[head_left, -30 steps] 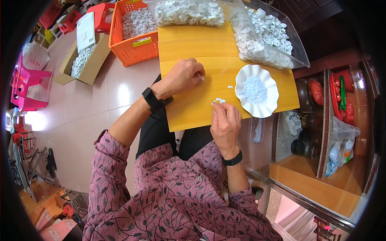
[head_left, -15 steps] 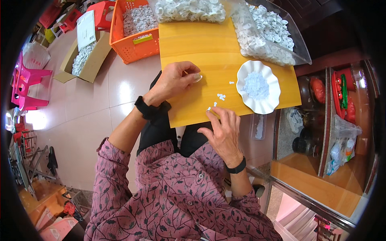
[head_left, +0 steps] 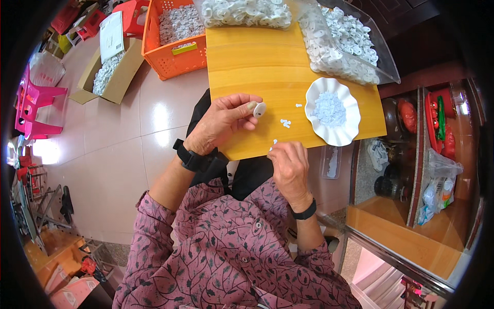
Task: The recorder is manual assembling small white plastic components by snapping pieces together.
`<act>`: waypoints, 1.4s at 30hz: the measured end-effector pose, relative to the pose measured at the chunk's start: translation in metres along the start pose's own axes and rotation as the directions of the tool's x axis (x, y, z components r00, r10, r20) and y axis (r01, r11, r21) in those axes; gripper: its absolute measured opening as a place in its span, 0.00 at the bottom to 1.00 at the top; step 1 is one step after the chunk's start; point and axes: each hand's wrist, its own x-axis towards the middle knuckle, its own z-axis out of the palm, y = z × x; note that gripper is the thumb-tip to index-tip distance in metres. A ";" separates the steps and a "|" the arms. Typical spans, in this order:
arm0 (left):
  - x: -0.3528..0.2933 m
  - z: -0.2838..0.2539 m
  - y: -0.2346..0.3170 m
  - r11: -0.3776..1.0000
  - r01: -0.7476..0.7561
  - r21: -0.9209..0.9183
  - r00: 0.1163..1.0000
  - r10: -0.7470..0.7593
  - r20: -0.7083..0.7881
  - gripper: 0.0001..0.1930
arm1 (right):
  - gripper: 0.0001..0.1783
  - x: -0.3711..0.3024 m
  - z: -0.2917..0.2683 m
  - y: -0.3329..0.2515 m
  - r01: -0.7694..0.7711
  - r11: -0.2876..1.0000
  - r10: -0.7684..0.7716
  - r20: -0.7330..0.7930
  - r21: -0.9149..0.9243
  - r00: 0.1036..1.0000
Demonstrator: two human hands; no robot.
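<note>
Between the thumb and fingers of my left hand [head_left: 226,119] is a small round white plastic disc [head_left: 259,109] with a dark spot on its face. My right hand [head_left: 290,167] is at the near edge of the yellow table [head_left: 252,67], fingertips pinched together beside a tiny white peg [head_left: 275,141]; what the pinch holds, if anything, is hidden. A few more tiny white pegs [head_left: 285,123] lie farther in on the tabletop. To their right stands a white wavy-rimmed dish [head_left: 350,113] with a heap of small pale pieces [head_left: 329,109].
Along the far side sit a clear bag of white discs [head_left: 247,13] and a clear bin [head_left: 387,64] of similar parts. An orange crate [head_left: 175,64] and an open cardboard box [head_left: 121,85] stand on the floor at left. A shelf cabinet [head_left: 401,226] is at right.
My left hand has come nearer and turned, bringing the disc's face into view. The fingers of my right hand have closed from a spread pose, near the table's edge.
</note>
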 end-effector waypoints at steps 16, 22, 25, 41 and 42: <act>-0.005 -0.005 -0.018 0.985 -0.044 -0.167 0.999 0.048 0.020 0.15 | 0.09 -0.002 -0.003 0.000 -0.153 0.972 0.170 -0.085 0.181 0.982; -0.005 -0.005 -0.020 0.979 -0.071 -0.189 0.997 0.077 0.025 0.16 | 0.18 -0.006 0.000 -0.005 0.008 0.998 -0.007 0.010 -0.065 1.000; -0.006 -0.005 -0.021 0.980 -0.074 -0.185 0.997 0.078 0.013 0.16 | 0.15 -0.008 0.006 -0.001 0.043 0.995 -0.045 -0.020 -0.089 0.999; -0.011 -0.006 -0.026 0.970 -0.061 -0.235 0.987 0.094 0.130 0.16 | 0.06 0.018 0.004 -0.019 -0.356 0.710 0.481 -0.048 0.607 0.876; -0.011 -0.007 -0.027 0.971 -0.062 -0.231 0.986 0.096 0.138 0.16 | 0.06 0.021 0.005 -0.022 -0.356 0.710 0.480 -0.048 0.608 0.876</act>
